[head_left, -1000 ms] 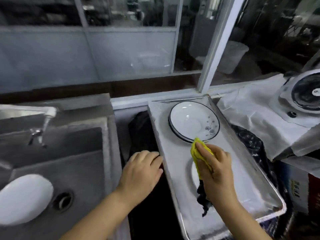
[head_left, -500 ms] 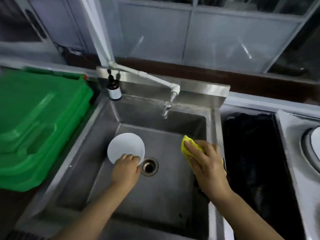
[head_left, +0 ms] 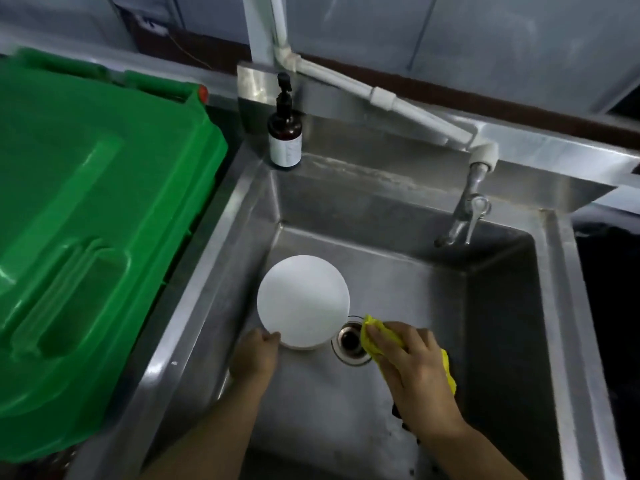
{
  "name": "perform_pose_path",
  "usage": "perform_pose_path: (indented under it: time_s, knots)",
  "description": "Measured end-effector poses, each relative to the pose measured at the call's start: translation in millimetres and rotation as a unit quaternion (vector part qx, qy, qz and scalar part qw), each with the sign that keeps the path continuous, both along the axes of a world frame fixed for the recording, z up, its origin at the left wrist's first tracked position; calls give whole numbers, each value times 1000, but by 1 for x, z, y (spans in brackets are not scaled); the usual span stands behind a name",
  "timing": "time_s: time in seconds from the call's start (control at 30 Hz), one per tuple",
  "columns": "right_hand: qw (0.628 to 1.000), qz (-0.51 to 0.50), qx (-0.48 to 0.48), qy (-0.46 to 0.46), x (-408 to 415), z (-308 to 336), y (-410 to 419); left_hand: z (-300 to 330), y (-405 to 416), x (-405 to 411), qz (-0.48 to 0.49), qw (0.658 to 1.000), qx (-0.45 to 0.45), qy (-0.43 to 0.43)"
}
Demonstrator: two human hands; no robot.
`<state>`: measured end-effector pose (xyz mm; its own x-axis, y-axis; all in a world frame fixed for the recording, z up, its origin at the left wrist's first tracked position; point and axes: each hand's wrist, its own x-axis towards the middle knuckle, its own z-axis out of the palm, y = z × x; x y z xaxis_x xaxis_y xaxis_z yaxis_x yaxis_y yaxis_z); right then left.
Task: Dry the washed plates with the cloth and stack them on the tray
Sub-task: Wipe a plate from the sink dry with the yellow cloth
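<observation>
A plain white plate (head_left: 303, 299) is in the steel sink (head_left: 388, 268), left of the drain (head_left: 349, 339), its near edge raised. My left hand (head_left: 254, 355) grips that near rim, fingers curled under it. My right hand (head_left: 412, 372) hovers over the sink floor just right of the drain and holds a yellow cloth (head_left: 372, 336) bunched under its fingers; a dark part of the cloth hangs below the wrist. The tray is out of view.
A tap (head_left: 464, 216) on a white pipe (head_left: 381, 95) reaches over the sink's back right. A brown pump bottle (head_left: 284, 133) stands on the back left corner. A big green plastic lid (head_left: 86, 220) lies left of the sink. A dark gap (head_left: 609, 306) lies right.
The view swung from the tray to the sink. My left hand went from resting on the plate to gripping its near rim. My right hand with the cloth came in closer to the drain.
</observation>
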<state>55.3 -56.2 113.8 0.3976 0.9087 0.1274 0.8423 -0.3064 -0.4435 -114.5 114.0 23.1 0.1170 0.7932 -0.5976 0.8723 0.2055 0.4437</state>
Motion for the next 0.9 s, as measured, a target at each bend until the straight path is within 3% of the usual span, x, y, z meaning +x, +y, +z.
perform_pose_path:
  time_s: [0.23,0.63,0.7,0.83,0.9]
  knots:
    - [999,-24,-23,3,3,-26,11,-27,6,13,169,982,-36,-78]
    - [999,-44,-24,6,14,-26,9,-38,13,16,221,967,-61,-108]
    - [999,-46,-23,9,14,-24,8,-33,11,19,254,953,-74,-146]
    - [999,-44,-26,0,14,-19,6,-22,14,29,368,886,-131,-248]
    - [998,-48,-27,-5,13,-16,7,-16,17,35,377,875,-147,-265]
